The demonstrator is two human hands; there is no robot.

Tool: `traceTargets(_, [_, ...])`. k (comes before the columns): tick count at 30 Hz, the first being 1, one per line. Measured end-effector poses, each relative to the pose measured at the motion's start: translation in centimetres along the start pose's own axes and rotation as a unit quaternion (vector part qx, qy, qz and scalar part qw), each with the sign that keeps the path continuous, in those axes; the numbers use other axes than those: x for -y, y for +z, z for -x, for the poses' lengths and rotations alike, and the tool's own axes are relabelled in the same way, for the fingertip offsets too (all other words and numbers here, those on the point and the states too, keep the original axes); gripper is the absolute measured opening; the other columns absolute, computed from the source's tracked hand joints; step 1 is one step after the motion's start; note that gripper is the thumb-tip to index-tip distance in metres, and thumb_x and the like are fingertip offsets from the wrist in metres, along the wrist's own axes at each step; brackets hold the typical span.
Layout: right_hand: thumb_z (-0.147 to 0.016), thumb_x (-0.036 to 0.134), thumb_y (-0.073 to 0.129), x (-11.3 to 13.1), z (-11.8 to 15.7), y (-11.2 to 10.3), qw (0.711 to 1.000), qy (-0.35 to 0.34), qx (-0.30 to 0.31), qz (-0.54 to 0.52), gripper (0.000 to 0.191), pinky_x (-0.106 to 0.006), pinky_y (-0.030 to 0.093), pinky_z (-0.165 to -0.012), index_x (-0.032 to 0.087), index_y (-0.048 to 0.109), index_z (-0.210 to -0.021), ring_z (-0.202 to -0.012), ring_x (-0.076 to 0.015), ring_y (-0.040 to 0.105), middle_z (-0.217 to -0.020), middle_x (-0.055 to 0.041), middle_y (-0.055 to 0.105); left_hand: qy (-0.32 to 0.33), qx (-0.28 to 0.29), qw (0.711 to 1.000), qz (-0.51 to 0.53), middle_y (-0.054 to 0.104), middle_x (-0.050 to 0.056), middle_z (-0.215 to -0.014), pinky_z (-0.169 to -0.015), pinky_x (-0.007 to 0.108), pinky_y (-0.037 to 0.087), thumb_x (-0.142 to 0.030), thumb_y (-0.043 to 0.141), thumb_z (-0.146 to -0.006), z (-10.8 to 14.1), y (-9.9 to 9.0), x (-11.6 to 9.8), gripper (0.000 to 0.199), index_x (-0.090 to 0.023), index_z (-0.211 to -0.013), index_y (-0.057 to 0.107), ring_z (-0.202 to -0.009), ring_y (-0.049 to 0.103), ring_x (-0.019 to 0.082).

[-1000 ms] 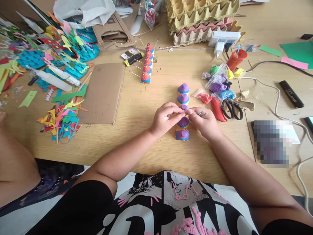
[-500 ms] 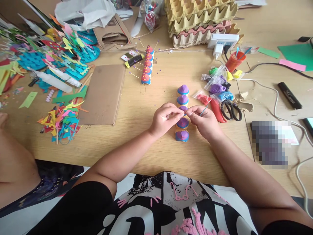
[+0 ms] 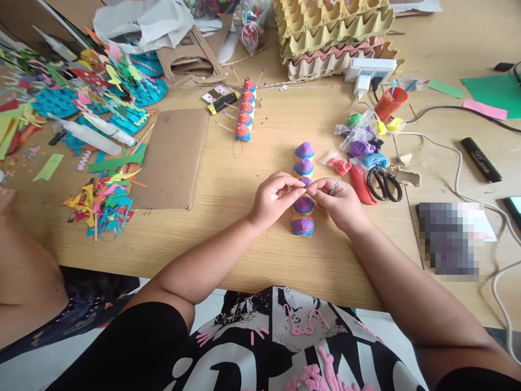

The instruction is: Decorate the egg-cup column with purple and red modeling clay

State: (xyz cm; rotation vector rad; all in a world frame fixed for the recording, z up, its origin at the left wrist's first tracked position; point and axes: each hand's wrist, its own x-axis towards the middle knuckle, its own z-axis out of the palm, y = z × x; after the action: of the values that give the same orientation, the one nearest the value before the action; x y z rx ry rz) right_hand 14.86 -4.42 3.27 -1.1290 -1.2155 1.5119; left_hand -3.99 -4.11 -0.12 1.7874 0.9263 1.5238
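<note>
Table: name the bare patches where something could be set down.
Bare wood lies between the cardboard sheet and the purple caterpillar, and along the near table edge. Paper scraps crowd the left; scissors and clay bags the right.

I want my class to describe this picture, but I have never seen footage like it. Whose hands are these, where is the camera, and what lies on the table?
The camera sits on the person's head, looking down at their own bare hands. The left hand and right hand meet, fingertips pinched, over a caterpillar of purple-topped cups on the wooden table. The right hand also holds a thin blue stick. Nearby lie scissors, bags of clay, a finished red caterpillar, cardboard, paper scraps and egg trays.
</note>
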Motion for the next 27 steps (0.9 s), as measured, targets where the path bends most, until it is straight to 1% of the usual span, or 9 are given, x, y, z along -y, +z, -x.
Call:
traceTargets(5, [-0.063,0.061,0.096,-0.11,-0.08,-0.1,1.0,0.009,-0.001,0.005,0.05,-0.029,0.045,-0.063,0.019,0.076,-0.079,-0.062,-0.0096,0.05,-0.071,0.0007,0.066,-0.014,0.007,1.0,-0.009,0.073,0.002,-0.088,-0.066,0.024,0.052,-0.034,0.078,-0.097,0.01,-0.05,-0.1,0.013,-0.021,-0.092,0.078,-0.073,0.061,0.01])
traceTargets(13, [-0.063,0.062,0.095,0.0,-0.09,-0.07,1.0,0.005,-0.013,0.01,0.05,-0.03,0.045,-0.064,0.02,0.075,-0.078,-0.064,-0.0105,0.05,-0.071,0.0008,0.066,-0.012,0.005,1.0,0.004,0.071,0.001,-0.087,-0.061,0.022,0.049,-0.028,0.079,-0.096,0.04,0.02,-0.14,0.006,-0.023,-0.094,0.08,-0.071,0.059,0.008])
traceTargets(17, [-0.064,0.063,0.095,-0.03,-0.09,-0.07,1.0,-0.001,-0.022,0.01,0.049,-0.03,0.046,-0.064,0.02,0.074,-0.078,-0.065,-0.0114,0.052,-0.072,-0.0001,0.067,-0.021,0.009,1.0,0.012,0.07,0.002,-0.087,-0.061,0.022,0.048,-0.029,0.077,-0.097,0.09,0.03,-0.15,0.008,-0.022,-0.096,0.081,-0.071,0.059,0.008])
traceTargets(22, [-0.064,0.062,0.095,-0.11,-0.09,0.0,1.0,0.001,-0.018,0.009,0.049,-0.03,0.048,-0.067,0.02,0.075,-0.078,-0.067,-0.012,0.054,-0.073,-0.0005,0.068,-0.03,0.014,0.999,0.001,0.07,0.002,-0.088,-0.061,0.022,0.049,-0.033,0.079,-0.096,0.09,-0.05,-0.2,0.011,-0.022,-0.096,0.081,-0.071,0.059,0.008])
traceTargets(27, [-0.062,0.065,0.095,-0.07,-0.02,0.09,1.0,0.007,-0.014,0.021,0.052,-0.031,0.049,-0.068,0.02,0.076,-0.079,-0.068,-0.0126,0.055,-0.075,-0.001,0.069,-0.017,0.01,1.0,-0.007,0.071,0.001,-0.085,-0.062,0.022,0.049,-0.028,0.08,-0.095,-0.04,-0.06,-0.27,0.007,-0.022,-0.092,0.08,-0.071,0.059,0.008])
